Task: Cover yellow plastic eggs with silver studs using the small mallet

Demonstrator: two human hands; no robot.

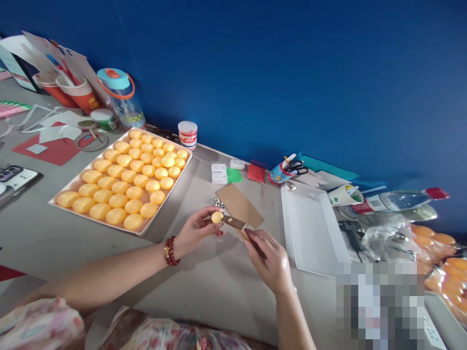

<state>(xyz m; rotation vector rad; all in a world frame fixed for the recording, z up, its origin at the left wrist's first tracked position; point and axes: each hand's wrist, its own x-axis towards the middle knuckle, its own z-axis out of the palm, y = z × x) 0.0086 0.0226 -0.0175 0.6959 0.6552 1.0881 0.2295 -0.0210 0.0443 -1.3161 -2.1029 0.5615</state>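
My left hand (195,231), with a red bead bracelet on the wrist, pinches a small yellow ball (217,217) above the grey table. My right hand (269,260) grips the handle of a knife (233,222), whose blade tip touches the ball. Just behind the hands lies a brown cardboard piece (241,204). Left of them stands a tray (61,206) packed with several rows of yellow balls (127,177).
An empty white tray (314,228) lies at right. Along the blue wall stand a red-lidded jar (188,134), small white boxes (219,173), a cup with scissors (284,171), paper cups (76,92), a plastic jug (122,97) and a bottle (401,199). A phone (14,177) lies at left.
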